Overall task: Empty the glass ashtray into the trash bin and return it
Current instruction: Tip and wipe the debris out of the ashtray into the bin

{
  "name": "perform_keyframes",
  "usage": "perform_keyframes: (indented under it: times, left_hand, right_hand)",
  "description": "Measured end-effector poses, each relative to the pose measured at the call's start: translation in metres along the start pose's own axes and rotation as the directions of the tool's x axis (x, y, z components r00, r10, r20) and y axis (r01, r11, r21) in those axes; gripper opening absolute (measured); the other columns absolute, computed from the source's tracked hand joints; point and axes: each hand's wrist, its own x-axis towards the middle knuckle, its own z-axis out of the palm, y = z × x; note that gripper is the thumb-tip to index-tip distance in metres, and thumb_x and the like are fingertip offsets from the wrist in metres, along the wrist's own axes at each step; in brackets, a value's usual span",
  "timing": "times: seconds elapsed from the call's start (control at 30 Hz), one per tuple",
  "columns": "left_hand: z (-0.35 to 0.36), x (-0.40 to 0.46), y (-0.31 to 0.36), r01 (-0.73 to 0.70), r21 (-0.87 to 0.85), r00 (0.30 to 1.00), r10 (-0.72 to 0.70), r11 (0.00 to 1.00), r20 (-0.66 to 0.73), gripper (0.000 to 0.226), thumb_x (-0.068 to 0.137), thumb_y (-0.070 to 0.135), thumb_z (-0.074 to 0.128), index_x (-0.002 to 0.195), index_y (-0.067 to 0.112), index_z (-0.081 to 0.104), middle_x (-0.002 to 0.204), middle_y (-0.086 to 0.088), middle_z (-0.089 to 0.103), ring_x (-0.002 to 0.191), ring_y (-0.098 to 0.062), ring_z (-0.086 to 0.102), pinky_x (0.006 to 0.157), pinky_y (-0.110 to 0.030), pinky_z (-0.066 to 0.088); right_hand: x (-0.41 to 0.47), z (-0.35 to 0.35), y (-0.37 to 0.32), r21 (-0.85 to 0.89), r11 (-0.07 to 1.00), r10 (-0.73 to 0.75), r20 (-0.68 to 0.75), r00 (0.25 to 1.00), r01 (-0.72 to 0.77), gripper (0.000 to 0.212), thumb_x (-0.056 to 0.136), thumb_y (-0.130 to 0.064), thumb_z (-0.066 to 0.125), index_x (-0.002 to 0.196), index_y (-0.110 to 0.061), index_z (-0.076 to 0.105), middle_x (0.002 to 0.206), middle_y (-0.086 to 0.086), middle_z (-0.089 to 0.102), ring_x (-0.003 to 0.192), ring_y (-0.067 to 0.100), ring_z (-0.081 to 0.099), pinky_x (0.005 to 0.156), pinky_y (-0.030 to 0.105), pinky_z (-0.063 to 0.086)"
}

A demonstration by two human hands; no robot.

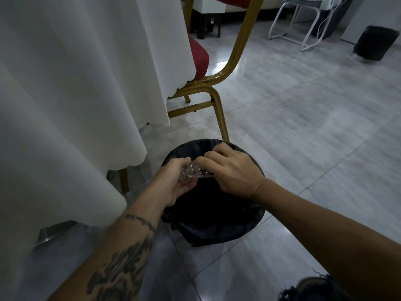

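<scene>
A clear cut-glass ashtray (pixel 194 170) hangs tilted over the mouth of a round trash bin (pixel 238 227) lined with a black bag. My left hand (pixel 175 183) grips the ashtray from below and from its left side. My right hand (pixel 232 170) lies over its right edge, fingers curled onto the rim and partly hiding the glass. Both hands sit above the bin's far half. What is inside the ashtray cannot be made out.
A table draped in a long white cloth (pixel 71 101) stands close on the left. A gold-framed chair with a red seat (pixel 208 88) is just behind the bin. Pale glossy floor tiles (pixel 314 127) spread to the right. A second dark bin (pixel 375 43) stands far right.
</scene>
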Motion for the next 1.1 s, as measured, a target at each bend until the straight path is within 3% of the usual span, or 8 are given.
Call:
perform_keyframes:
  times: [0.17, 0.33, 0.43, 0.57, 0.77, 0.9, 0.97, 1.1]
  left_hand:
    - [0.000, 0.016, 0.000, -0.012, -0.113, 1.000, 0.015, 0.994, 0.023, 0.024, 0.090, 0.004, 0.059, 0.110, -0.006, 0.068, 0.083, -0.013, 0.073, 0.057, -0.016, 0.071, 0.049, -0.024, 0.057]
    - [0.003, 0.023, -0.005, -0.084, -0.096, 0.996, 0.082, 0.992, -0.020, 0.024, 0.090, 0.003, 0.061, 0.111, -0.004, 0.071, 0.098, -0.016, 0.077, 0.067, -0.018, 0.073, 0.049, -0.023, 0.057]
    - [0.003, 0.023, -0.007, -0.125, -0.114, 0.992, 0.121, 0.986, -0.046, 0.019, 0.091, 0.000, 0.059, 0.106, -0.003, 0.071, 0.095, -0.015, 0.076, 0.065, -0.018, 0.073, 0.049, -0.024, 0.057]
    - [0.004, 0.024, -0.012, -0.161, -0.071, 0.987, 0.159, 0.984, -0.040, 0.016, 0.093, -0.001, 0.058, 0.100, 0.004, 0.072, 0.099, -0.014, 0.076, 0.077, -0.021, 0.073, 0.055, -0.029, 0.059]
    - [0.012, 0.016, -0.018, -0.253, -0.045, 0.967, 0.251, 0.967, -0.031, 0.043, 0.093, -0.007, 0.058, 0.135, 0.005, 0.059, 0.114, -0.010, 0.070, 0.089, -0.018, 0.071, 0.074, -0.033, 0.059]
    - [0.014, 0.015, -0.020, -0.274, -0.047, 0.962, 0.272, 0.961, -0.030, 0.044, 0.093, -0.007, 0.058, 0.135, 0.005, 0.058, 0.109, -0.005, 0.069, 0.087, -0.015, 0.070, 0.076, -0.034, 0.059]
    - [0.014, 0.014, -0.020, -0.281, -0.027, 0.959, 0.280, 0.959, -0.036, 0.038, 0.093, -0.005, 0.060, 0.129, 0.007, 0.062, 0.099, -0.002, 0.070, 0.085, -0.015, 0.070, 0.075, -0.035, 0.059]
    - [0.014, 0.013, -0.017, -0.238, 0.019, 0.970, 0.239, 0.971, -0.054, 0.013, 0.091, 0.007, 0.066, 0.081, 0.010, 0.074, 0.073, -0.001, 0.077, 0.075, -0.017, 0.073, 0.064, -0.031, 0.057]
  right_hand:
    - [-0.008, 0.000, -0.005, 0.076, 0.943, 0.315, 0.108, 0.943, -0.324, 0.047, 0.076, -0.015, 0.067, 0.121, -0.004, 0.064, 0.110, 0.014, 0.070, 0.098, 0.034, 0.064, 0.081, 0.045, 0.059]
    - [-0.011, -0.004, -0.010, 0.140, 0.697, 0.625, 0.362, 0.691, -0.704, 0.071, 0.074, -0.024, 0.071, 0.140, -0.019, 0.044, 0.136, 0.009, 0.054, 0.106, 0.037, 0.062, 0.084, 0.048, 0.056]
    - [-0.010, -0.003, -0.008, 0.210, 0.582, 0.634, 0.488, 0.600, -0.786, 0.074, 0.075, -0.022, 0.071, 0.141, -0.023, 0.036, 0.123, 0.012, 0.058, 0.100, 0.039, 0.062, 0.085, 0.047, 0.051]
    - [-0.015, 0.002, -0.008, 0.237, 0.583, 0.595, 0.526, 0.608, -0.777, 0.083, 0.073, -0.015, 0.074, 0.142, -0.024, 0.029, 0.121, 0.011, 0.051, 0.091, 0.036, 0.062, 0.080, 0.055, 0.056]
    - [-0.028, 0.012, -0.008, 0.180, 0.666, 0.590, 0.468, 0.658, -0.724, 0.097, 0.071, -0.004, 0.074, 0.149, -0.019, 0.020, 0.126, 0.014, 0.042, 0.069, 0.030, 0.056, 0.056, 0.052, 0.054]
    - [-0.031, 0.016, -0.007, 0.179, 0.681, 0.587, 0.447, 0.675, -0.710, 0.100, 0.068, -0.001, 0.072, 0.153, -0.018, 0.021, 0.124, 0.015, 0.042, 0.063, 0.026, 0.051, 0.046, 0.036, 0.037]
    - [-0.031, 0.015, -0.007, 0.176, 0.683, 0.590, 0.439, 0.677, -0.709, 0.097, 0.069, -0.003, 0.071, 0.151, -0.021, 0.022, 0.121, 0.015, 0.045, 0.068, 0.028, 0.054, 0.049, 0.040, 0.044]
    - [-0.031, 0.010, -0.006, 0.189, 0.685, 0.601, 0.399, 0.692, -0.704, 0.071, 0.080, -0.028, 0.058, 0.148, -0.024, 0.036, 0.115, 0.013, 0.061, 0.088, 0.036, 0.064, 0.075, 0.045, 0.055]
